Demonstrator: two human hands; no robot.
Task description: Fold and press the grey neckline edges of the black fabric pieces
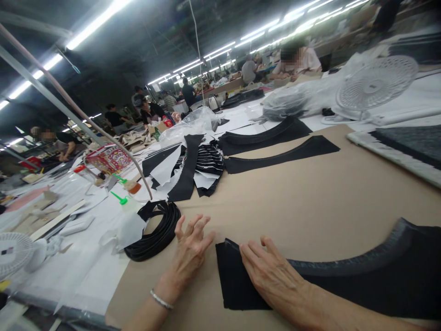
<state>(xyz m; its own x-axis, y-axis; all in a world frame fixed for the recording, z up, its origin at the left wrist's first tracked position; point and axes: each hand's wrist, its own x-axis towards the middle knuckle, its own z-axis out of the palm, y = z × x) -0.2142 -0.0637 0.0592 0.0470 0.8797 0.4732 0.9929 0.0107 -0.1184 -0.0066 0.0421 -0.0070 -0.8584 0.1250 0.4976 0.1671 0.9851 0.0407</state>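
Note:
A large black fabric piece (365,289) with a curved upper edge lies at the front right on a brown board or paper sheet (296,202). Along that curve runs a shinier band. My right hand (270,273) rests flat on the fabric's left part, fingertips at its upper edge. Just left of the fabric is my left hand (193,246), fingers bent and spread, nothing visible in them; whether it touches the brown surface I cannot tell. Beside it lies a coil of black strip (155,234). Two curved black pieces (282,154) lie farther back.
Behind the coil are a pile of black and white pieces (203,165) and bottles with green nozzles (120,198). White fans stand right (377,85) and left (14,253). A grey-black slab (409,147) lies at right. A thin pole (113,138) crosses the left side. Several people work behind.

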